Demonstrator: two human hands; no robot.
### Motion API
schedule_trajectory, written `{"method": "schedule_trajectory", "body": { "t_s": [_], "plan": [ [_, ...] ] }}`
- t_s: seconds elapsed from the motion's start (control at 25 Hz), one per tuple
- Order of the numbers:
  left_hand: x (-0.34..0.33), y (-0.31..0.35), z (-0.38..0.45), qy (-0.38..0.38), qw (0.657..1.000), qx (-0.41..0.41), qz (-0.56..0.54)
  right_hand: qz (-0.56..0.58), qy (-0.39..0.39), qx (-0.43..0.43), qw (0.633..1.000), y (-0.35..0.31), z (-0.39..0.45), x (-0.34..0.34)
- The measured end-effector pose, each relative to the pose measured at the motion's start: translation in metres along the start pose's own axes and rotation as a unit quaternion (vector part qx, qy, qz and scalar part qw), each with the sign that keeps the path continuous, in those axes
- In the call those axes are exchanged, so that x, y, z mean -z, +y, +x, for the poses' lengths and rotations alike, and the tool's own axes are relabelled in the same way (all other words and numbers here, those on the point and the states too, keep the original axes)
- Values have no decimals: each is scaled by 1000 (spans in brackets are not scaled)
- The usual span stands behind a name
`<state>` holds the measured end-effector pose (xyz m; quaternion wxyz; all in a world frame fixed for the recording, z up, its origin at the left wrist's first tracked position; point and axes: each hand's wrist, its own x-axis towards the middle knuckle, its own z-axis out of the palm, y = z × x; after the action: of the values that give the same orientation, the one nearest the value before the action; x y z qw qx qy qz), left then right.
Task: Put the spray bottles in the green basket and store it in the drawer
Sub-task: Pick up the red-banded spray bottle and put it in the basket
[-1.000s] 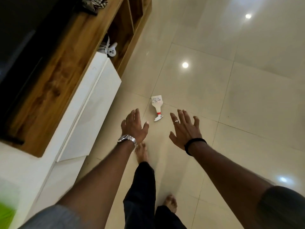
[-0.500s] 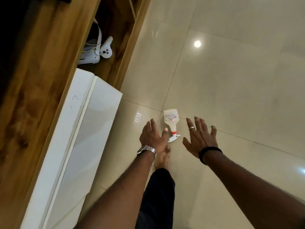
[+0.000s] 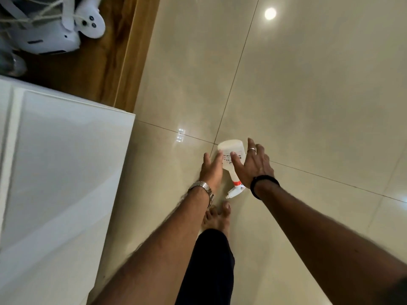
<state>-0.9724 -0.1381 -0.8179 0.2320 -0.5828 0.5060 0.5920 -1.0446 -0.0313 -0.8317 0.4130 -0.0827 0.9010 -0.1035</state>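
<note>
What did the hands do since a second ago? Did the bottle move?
Both hands reached forward and down to the spray bottle. The left hand now lies against its left side and the right hand covers its right side, fingers spread, not yet closed around it. The bottle still lies on its side on the floor tiles, nozzle toward the person's foot. The head has leaned in closer.

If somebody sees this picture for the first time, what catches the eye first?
Two open hands, left hand and right hand, bracket a white spray bottle lying on its side on the glossy tiled floor, centre frame. At upper left, white game controllers sit on a wooden shelf.
</note>
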Motion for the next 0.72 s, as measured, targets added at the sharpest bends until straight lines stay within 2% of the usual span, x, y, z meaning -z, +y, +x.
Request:
{"method": "schedule_trajectory", "body": {
  "t_s": [0.08,0.16,0.4,0.56,0.72],
  "plan": [
    [-8,3,20,-12,996,15,-87,38,4,-12,999,1,18,-14],
    [-14,4,33,-28,991,15,-128,78,6,-13,997,1,30,-26],
    [-20,0,43,-41,989,20,-142,201,5,-5,980,-10,37,-50],
    [-15,3,20,-42,986,50,-151,205,19,-14,978,-17,18,-45],
    [-12,15,-23,-20,984,86,-157,208,28,32,977,-21,-30,-16]
  ]
}}
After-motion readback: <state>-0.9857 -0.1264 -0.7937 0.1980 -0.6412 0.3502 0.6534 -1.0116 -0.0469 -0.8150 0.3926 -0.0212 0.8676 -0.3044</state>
